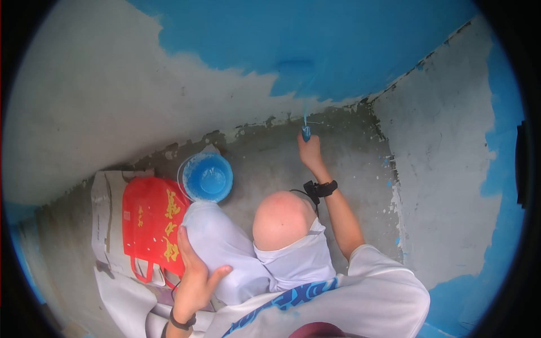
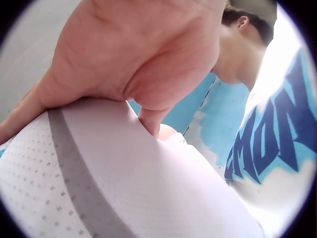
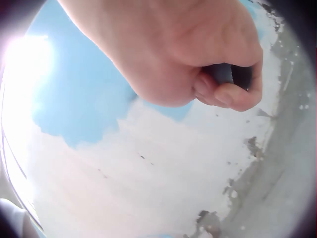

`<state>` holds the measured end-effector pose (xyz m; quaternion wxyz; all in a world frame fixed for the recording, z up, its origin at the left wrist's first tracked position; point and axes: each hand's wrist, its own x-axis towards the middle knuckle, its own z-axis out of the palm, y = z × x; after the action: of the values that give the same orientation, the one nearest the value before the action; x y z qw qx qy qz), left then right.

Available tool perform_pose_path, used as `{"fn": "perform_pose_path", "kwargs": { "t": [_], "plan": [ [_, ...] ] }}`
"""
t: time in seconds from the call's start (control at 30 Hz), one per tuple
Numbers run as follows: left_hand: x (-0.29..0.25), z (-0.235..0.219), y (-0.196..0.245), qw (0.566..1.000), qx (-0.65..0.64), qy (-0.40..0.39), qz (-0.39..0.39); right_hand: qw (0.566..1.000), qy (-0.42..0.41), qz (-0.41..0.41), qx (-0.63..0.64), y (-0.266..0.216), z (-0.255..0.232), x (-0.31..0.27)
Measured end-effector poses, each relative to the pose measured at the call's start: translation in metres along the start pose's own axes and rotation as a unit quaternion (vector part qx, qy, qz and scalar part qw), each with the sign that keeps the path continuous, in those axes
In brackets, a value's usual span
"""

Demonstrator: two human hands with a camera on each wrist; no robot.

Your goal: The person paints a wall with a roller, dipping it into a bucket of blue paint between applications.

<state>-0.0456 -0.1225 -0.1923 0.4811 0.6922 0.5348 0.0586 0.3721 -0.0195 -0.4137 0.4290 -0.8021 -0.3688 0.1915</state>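
My right hand [image 1: 310,151] grips the blue handle [image 1: 306,133] of a paint roller. The thin rod of that tool leads up to its roller head [image 1: 296,66], which lies against the blue-painted part of the wall [image 1: 338,34]. In the right wrist view the fingers curl round the dark handle [image 3: 223,73], while the roller head is hidden. My left hand [image 1: 196,277] rests on the side of the left leg in white trousers [image 1: 222,248]. Spread thumb and fingers lie along the cloth in the left wrist view, with the palm [image 2: 143,54] over it.
A blue paint bucket [image 1: 208,176] stands on the grey floor [image 1: 265,163] ahead of the left knee. Beside it lie a red bag [image 1: 149,217] and pale cardboard [image 1: 101,219]. An adjoining wall [image 1: 439,146], partly blue, rises at the right.
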Motion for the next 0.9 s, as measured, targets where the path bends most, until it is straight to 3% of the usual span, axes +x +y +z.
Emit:
{"fn": "perform_pose_path", "kwargs": {
  "t": [0.1,0.23,0.37,0.43,0.53,0.6,0.67,0.73,0.8,0.83,0.87,0.9],
  "plan": [
    [0.0,0.001,0.001,1.0,-0.001,-0.002,-0.007,0.998,-0.016,0.026,-0.049,0.05,0.026,-0.009],
    [-0.001,0.0,0.002,1.0,0.009,-0.006,0.007,0.991,-0.074,0.077,-0.075,0.069,0.023,-0.024],
    [0.001,-0.003,0.0,1.0,-0.002,-0.011,0.01,0.993,-0.058,0.047,-0.091,0.097,0.028,-0.025],
    [-0.006,-0.006,-0.002,1.0,-0.013,-0.015,-0.005,0.981,-0.138,0.134,-0.04,0.091,0.018,-0.026],
    [-0.004,-0.03,-0.008,0.999,0.005,-0.033,0.028,0.988,-0.125,0.063,-0.072,0.096,0.008,-0.025],
    [0.006,-0.057,-0.022,0.982,-0.177,-0.052,0.026,0.986,-0.128,0.057,-0.085,0.087,-0.006,-0.029],
    [0.021,-0.07,-0.035,0.968,-0.238,0.07,-0.025,0.978,-0.166,0.075,-0.098,0.063,-0.025,-0.038],
    [0.054,-0.066,-0.064,0.969,-0.11,0.22,-0.021,0.965,-0.223,0.094,-0.1,0.03,-0.039,-0.042],
    [0.091,-0.059,-0.102,0.958,0.025,0.284,-0.019,0.925,-0.34,0.128,-0.109,-0.006,-0.049,-0.045],
    [0.11,-0.053,-0.12,0.954,0.049,0.297,-0.003,0.923,-0.348,0.129,-0.107,-0.021,-0.05,-0.045],
    [0.129,-0.049,-0.134,0.949,0.074,0.306,0.015,0.913,-0.383,0.043,-0.134,-0.035,-0.049,-0.045],
    [0.148,-0.045,-0.143,0.95,0.075,0.303,-0.015,0.896,-0.412,-0.041,-0.159,-0.044,-0.048,-0.046]
  ]
}}
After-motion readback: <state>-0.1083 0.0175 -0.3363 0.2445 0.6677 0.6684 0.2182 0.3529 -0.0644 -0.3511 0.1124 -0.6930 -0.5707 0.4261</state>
